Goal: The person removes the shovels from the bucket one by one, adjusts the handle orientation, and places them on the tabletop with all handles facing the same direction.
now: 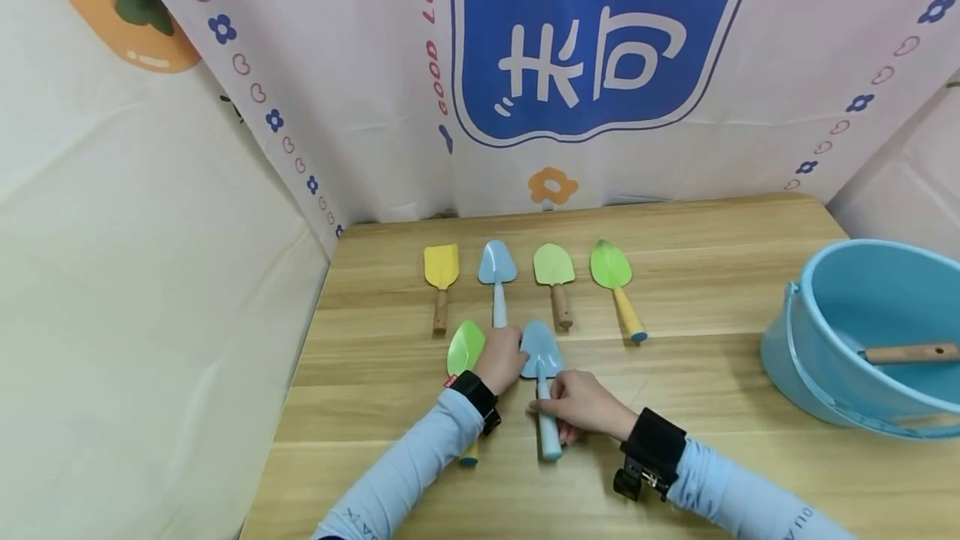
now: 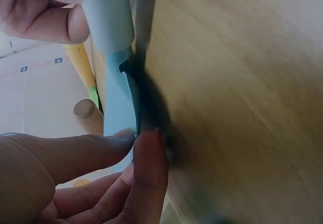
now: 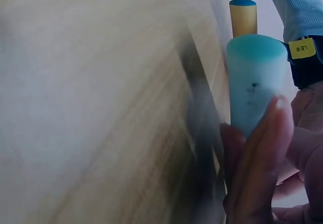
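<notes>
**Two hands on the blue trowel**

The blue trowel [image 1: 542, 373] lies on the wooden table [image 1: 712, 298], near the front edge, just right of a green trowel [image 1: 465, 350]. The right hand [image 1: 581, 407] has its fingers curled round the pale handle; the left hand [image 1: 501, 359] touches the blade's left edge with straight fingers. Farther back, well apart, lies a row of four trowels [image 1: 534, 282]; a blue bucket [image 1: 817, 357] sits at the right.

Risk, as I judge it: the smooth handle could slip in such a light hold, or the left forearm, lying over the green trowel, could knock it askew.
</notes>
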A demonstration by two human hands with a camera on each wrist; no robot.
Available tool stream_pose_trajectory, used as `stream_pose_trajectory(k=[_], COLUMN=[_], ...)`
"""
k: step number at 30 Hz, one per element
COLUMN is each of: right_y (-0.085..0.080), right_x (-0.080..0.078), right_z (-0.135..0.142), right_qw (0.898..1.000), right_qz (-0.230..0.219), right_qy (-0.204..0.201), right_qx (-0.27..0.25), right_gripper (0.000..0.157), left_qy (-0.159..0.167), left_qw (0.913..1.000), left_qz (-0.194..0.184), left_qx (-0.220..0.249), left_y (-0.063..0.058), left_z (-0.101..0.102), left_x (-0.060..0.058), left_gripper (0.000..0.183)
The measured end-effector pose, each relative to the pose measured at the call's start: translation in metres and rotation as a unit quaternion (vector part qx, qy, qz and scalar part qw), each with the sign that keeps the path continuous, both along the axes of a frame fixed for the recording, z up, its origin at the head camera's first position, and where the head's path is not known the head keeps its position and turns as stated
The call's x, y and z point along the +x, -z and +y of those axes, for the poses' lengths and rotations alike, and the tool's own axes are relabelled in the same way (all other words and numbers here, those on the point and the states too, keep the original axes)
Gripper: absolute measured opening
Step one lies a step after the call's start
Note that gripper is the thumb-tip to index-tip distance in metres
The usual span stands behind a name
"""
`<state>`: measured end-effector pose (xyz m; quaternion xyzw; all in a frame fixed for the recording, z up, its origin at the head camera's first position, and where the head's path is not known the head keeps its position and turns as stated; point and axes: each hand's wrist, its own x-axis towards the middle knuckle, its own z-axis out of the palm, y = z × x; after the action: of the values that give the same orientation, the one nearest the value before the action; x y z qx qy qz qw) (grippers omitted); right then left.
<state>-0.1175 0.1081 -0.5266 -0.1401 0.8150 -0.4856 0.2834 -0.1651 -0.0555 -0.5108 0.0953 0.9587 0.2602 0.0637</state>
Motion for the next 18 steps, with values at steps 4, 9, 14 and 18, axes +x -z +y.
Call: stream_pose_trajectory(k=[4,9,14,18], right_y=[0.001,-0.002,-0.017,-0.041], right_x=[-0.001,-0.001,-0.004,-0.007], right_z=[0.000,0.003,0.017,0.042], right_qw=[1.000,1.000,0.999,0.994], right_qz=[-0.007,0.005,0.038,0.099], right_qy=[0.003,0.005,0.004,0.000], right_qx=[-0.007,-0.014,0.005,0.042], right_gripper=[0.037,0.037,0.032,0.025], left_qy=[0.003,0.009,0.015,0.020], left_qw=[0.9999,0.9993,0.9989,0.9984], left_qz=[0.009,0.028,0.037,0.045], left_qx=[-0.013,-0.022,-0.025,-0.029], left_y=[0.001,-0.001,0.000,0.002], left_z=[0.000,0.002,0.003,0.000], left_x=[0.000,0.001,0.003,0.009], left_gripper=[0.007,0.009,0.012,0.013])
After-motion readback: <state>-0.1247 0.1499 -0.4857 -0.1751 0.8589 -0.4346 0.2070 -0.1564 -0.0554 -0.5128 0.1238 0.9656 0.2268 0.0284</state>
